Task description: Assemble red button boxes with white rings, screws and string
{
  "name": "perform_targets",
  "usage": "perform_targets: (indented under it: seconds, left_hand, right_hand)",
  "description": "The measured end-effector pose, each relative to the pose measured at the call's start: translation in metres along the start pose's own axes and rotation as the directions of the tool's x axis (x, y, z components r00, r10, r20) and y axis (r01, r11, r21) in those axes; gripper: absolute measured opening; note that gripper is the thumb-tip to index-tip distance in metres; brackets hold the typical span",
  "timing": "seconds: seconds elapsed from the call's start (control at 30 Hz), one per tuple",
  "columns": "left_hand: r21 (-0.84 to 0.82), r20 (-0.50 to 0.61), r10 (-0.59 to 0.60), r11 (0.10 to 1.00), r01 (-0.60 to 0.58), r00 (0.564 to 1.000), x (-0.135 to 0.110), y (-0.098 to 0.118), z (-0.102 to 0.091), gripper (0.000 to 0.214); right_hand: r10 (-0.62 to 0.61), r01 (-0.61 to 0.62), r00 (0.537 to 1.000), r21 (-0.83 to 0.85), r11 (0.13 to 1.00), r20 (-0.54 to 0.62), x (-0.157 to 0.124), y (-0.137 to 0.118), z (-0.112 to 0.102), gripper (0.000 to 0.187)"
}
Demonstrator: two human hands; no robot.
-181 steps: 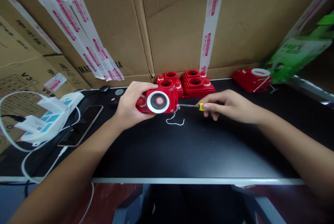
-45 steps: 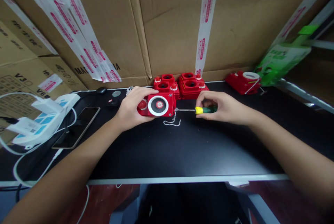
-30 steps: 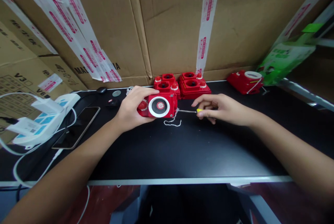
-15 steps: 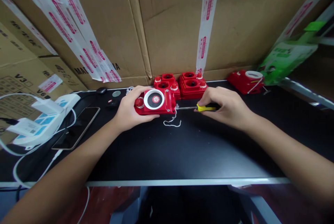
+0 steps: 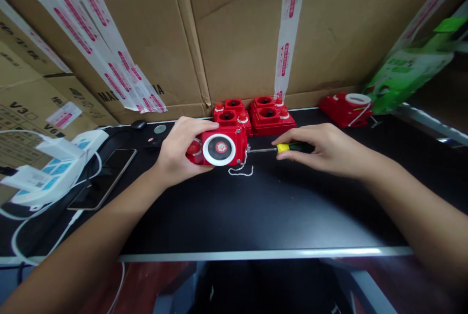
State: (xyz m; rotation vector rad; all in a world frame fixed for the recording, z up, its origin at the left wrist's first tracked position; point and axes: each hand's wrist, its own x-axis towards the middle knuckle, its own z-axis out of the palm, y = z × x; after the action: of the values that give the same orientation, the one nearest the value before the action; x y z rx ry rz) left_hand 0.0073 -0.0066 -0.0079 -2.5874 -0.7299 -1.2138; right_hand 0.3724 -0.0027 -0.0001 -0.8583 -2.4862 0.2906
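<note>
My left hand [image 5: 178, 150] is wrapped round a red plastic box [image 5: 219, 147] with a white ring and a black disc on its front face, held upright on the black table [image 5: 234, 206]. My right hand [image 5: 321, 150] pinches a small screwdriver [image 5: 283, 148] with a yellow and green handle. Its metal shaft lies level and its tip meets the right side of the box. A short white string [image 5: 241, 171] hangs from that side onto the table.
Two pairs of red boxes [image 5: 256, 115] stand behind against the cardboard wall [image 5: 237, 31]. Another red box with a white ring [image 5: 347, 108] lies at the back right, by a green package [image 5: 405, 72]. A phone [image 5: 104, 177], a white power strip [image 5: 54, 167] and cables lie at left.
The box has tipped back up so its ring faces me again. My right hand has shifted its grip on the screwdriver handle, with the tip kept at the box's right side.
</note>
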Motion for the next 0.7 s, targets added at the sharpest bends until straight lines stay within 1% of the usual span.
perform_targets:
  seconds: [0.2, 0.37, 0.47, 0.57, 0.63, 0.7]
  left_hand:
    - [0.008, 0.026, -0.063, 0.998, 0.063, 0.998, 0.001, -0.008, -0.004, 0.069]
    - [0.029, 0.063, -0.071, 0.997, 0.069, 0.996, 0.003, -0.005, -0.005, 0.068]
    - [0.032, 0.084, -0.089, 0.996, 0.087, 0.992, 0.003, -0.002, -0.003, 0.068]
    - [0.045, 0.117, -0.131, 0.991, 0.127, 0.984, 0.002, -0.003, -0.002, 0.065]
    - [0.067, 0.097, -0.181, 0.982, 0.175, 0.979, 0.001, -0.005, -0.002, 0.064]
    - [0.068, 0.037, -0.232, 0.971, 0.229, 0.972, 0.001, -0.005, -0.002, 0.065]
  right_hand:
    - [0.049, -0.048, 0.999, 0.043, 0.998, -0.022, 0.002, 0.003, 0.000, 0.039]
    - [0.112, -0.114, 0.993, 0.065, 0.991, 0.031, 0.003, 0.001, -0.003, 0.039]
    - [0.129, -0.131, 0.989, 0.023, 0.991, 0.078, 0.003, 0.003, -0.005, 0.037]
    - [0.148, -0.142, 0.985, -0.078, 0.987, 0.085, 0.001, 0.012, -0.010, 0.031]
    - [0.182, -0.173, 0.982, -0.128, 0.976, 0.055, -0.001, 0.019, -0.013, 0.026]
    - [0.215, -0.214, 0.977, -0.122, 0.969, 0.001, -0.003, 0.021, -0.013, 0.023]
